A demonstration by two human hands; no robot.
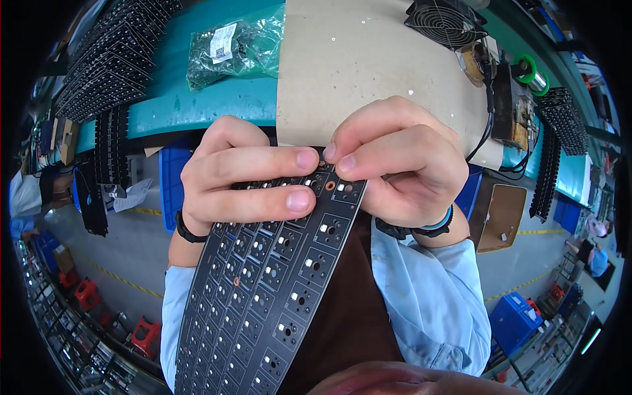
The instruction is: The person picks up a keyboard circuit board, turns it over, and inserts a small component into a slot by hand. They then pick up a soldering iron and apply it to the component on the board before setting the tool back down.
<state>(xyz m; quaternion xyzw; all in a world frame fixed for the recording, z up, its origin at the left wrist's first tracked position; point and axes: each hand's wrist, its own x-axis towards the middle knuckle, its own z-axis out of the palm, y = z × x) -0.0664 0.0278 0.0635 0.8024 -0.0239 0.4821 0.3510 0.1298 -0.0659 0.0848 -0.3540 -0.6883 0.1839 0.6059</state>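
A black keyboard circuit board [263, 276], with rows of small white parts and round holes, is held up tilted in front of my body. My left hand [247, 174] grips its upper end, two fingers lying across the face and the thumb hidden behind. At the top corner, my right hand [401, 161] is closed in a pinch with thumb and index finger. Its fingertips meet the board's edge beside the left fingertips. Whether a small part sits between them is too small to make out.
Brown paper [368, 59] covers part of the teal bench [178, 108]. On the bench lie a plastic bag of small parts [230, 46], stacked boards [118, 52], a black fan [444, 23] and a green solder wire spool [530, 72]. A cardboard box [502, 217] stands below on the right.
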